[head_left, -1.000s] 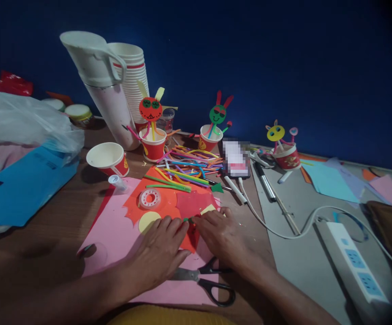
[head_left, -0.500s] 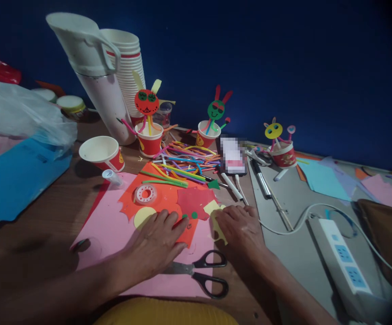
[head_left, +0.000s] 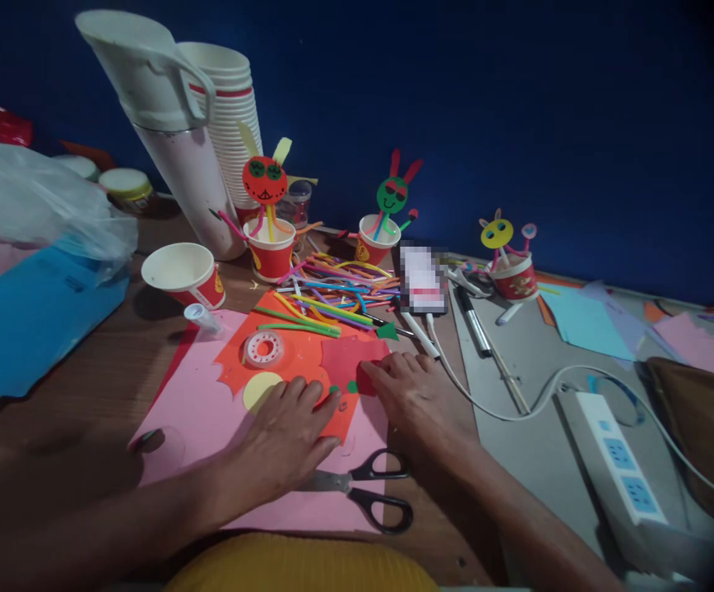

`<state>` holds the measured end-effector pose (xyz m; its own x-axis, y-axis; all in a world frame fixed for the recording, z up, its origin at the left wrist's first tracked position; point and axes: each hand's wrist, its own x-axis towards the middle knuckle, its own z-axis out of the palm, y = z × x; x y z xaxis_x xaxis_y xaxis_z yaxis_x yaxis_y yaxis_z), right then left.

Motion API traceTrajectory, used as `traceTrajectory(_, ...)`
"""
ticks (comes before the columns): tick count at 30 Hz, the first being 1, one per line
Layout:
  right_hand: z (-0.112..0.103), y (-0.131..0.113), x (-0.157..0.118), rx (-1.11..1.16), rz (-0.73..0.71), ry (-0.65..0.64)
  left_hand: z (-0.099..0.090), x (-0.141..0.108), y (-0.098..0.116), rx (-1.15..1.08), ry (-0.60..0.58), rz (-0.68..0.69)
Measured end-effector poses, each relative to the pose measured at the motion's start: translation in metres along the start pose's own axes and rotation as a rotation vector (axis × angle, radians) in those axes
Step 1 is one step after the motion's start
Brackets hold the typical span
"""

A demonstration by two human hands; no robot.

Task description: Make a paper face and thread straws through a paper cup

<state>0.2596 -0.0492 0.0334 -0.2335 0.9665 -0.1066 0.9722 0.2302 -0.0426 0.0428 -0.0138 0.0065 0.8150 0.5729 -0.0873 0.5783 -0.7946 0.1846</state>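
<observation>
My left hand [head_left: 292, 423] lies flat, fingers apart, over the orange paper [head_left: 239, 358] and beside a pale yellow disc [head_left: 259, 390]. My right hand [head_left: 410, 395] rests with spread fingers at the right edge of the pink paper [head_left: 181, 411], its thumb side near the red paper [head_left: 341, 358] and a small green dot [head_left: 352, 386]. Neither hand shows anything held. Black-handled scissors [head_left: 348, 485] lie just below and between the hands, blades partly under my left hand. A roll of tape [head_left: 264, 350] sits on the orange paper.
Behind lie colourful pipe cleaners [head_left: 338, 288], a phone [head_left: 424, 279] and cups with paper-faced figures [head_left: 271, 251]. An open paper cup [head_left: 181, 275] and a flask [head_left: 184, 164] stand at left. A marker [head_left: 475, 325] and a power strip [head_left: 619, 456] are at right.
My right hand has moved slightly left and its fingers now reach toward the red paper. The pale yellow scraps beside it are no longer visible. The view has shifted slightly.
</observation>
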Motion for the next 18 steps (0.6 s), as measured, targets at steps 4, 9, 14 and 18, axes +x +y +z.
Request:
traceTrajectory(4,0.009,0.005,-0.009,0.017,-0.052,0.03,-0.005,0.001,0.002,-0.014,-0.009,-0.004)
traceTrajectory(9,0.024,0.021,-0.03,0.154,-0.205,0.065,-0.008,0.002,0.001,-0.039,-0.001,0.022)
traceTrajectory(14,0.014,0.021,-0.017,0.144,-0.128,0.094,-0.007,0.002,0.001,-0.037,-0.003,0.039)
traceTrajectory(18,0.005,0.012,-0.003,0.062,-0.119,0.044,-0.009,0.002,0.003,-0.043,-0.023,0.041)
